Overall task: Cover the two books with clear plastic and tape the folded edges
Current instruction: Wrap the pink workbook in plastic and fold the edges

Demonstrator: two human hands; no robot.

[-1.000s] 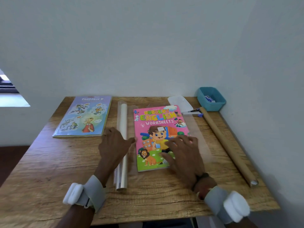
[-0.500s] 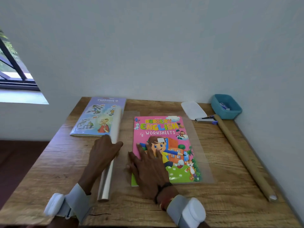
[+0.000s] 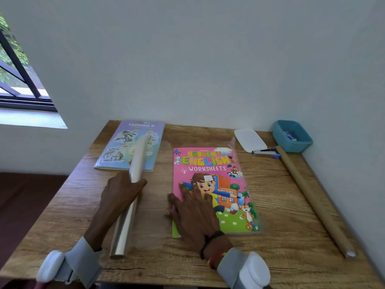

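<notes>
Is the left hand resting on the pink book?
No, the left hand grips the plastic roll beside the pink book.

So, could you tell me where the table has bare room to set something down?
Bare wood lies between the pink book and the cardboard tube, and left of the plastic roll, in front of the blue book. The far right corner is crowded: lid, stapler, blue tub.

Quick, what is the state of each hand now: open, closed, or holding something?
Left hand: closed around the plastic roll.
Right hand: open, lying flat on the pink book.
</notes>
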